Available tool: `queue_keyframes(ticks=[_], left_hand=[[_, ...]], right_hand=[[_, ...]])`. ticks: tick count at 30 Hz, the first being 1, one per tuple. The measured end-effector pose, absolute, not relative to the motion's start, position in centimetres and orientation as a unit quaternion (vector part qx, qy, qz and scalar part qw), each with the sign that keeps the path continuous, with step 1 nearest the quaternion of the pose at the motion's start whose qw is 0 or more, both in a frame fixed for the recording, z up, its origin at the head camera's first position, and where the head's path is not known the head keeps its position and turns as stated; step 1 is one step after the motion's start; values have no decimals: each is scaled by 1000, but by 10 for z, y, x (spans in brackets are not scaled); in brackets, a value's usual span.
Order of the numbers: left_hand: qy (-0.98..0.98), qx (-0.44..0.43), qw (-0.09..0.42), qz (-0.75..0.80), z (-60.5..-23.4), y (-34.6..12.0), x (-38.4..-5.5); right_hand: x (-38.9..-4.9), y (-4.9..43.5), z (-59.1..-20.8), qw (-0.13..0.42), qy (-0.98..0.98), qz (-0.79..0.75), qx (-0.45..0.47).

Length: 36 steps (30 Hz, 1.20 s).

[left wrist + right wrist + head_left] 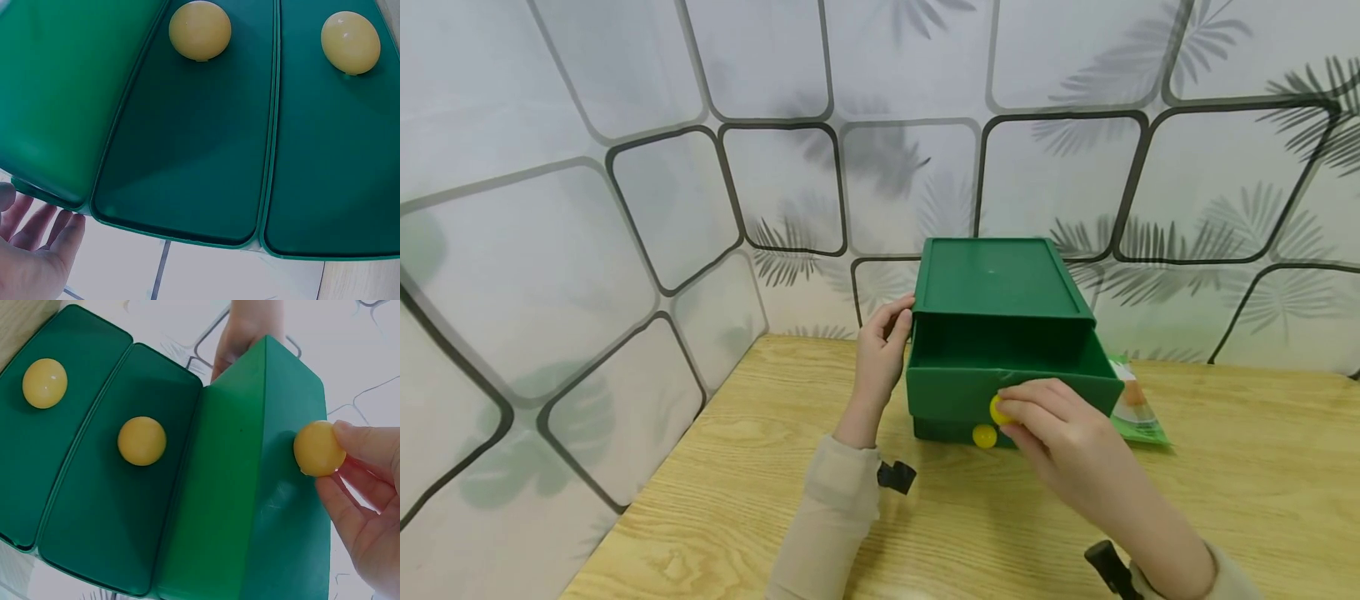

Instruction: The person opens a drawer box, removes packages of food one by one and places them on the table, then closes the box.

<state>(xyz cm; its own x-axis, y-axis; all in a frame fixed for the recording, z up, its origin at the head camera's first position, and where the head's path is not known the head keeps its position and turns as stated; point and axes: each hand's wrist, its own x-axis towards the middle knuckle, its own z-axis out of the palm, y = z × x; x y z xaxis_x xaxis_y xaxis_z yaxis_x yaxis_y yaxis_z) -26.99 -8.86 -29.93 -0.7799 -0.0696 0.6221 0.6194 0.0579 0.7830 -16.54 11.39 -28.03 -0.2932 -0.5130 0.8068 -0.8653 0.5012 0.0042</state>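
A green box of drawers (1000, 275) stands on the table with its top drawer (958, 392) pulled partway out. My right hand (1067, 437) pinches that drawer's round yellow knob (319, 449) between thumb and fingers. On the left side of the box, my left hand (882, 350) rests with its fingers fairly straight; in the left wrist view its fingertips meet the box's edge. Below the pulled-out drawer, two closed drawer fronts show in the wrist views, with a middle yellow knob (142, 441) and a lower yellow knob (45, 383).
A green packet (1138, 408) with an orange and white print lies against the right side of the box. The wood-grain table (737, 475) runs back to a patterned wall covering (910, 183) behind and at the left.
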Motion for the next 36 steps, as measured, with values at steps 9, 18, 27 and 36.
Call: queue_keyframes(ticks=[9,18,27,36], left_hand=[[-678,-212,268,-651,-301,-90,-271],[-673,-213,263,-658,-301,-89,-273],[-677,-207,261,-656,-302,-89,-272],[-678,-206,264,-655,-302,-89,-273]], right_hand=[[-180,115,-284,396,-782,222,426],[-192,111,-286,433,-772,216,412],[-201,110,-286,431,-787,222,383],[-210,108,-290,426,-793,242,362]])
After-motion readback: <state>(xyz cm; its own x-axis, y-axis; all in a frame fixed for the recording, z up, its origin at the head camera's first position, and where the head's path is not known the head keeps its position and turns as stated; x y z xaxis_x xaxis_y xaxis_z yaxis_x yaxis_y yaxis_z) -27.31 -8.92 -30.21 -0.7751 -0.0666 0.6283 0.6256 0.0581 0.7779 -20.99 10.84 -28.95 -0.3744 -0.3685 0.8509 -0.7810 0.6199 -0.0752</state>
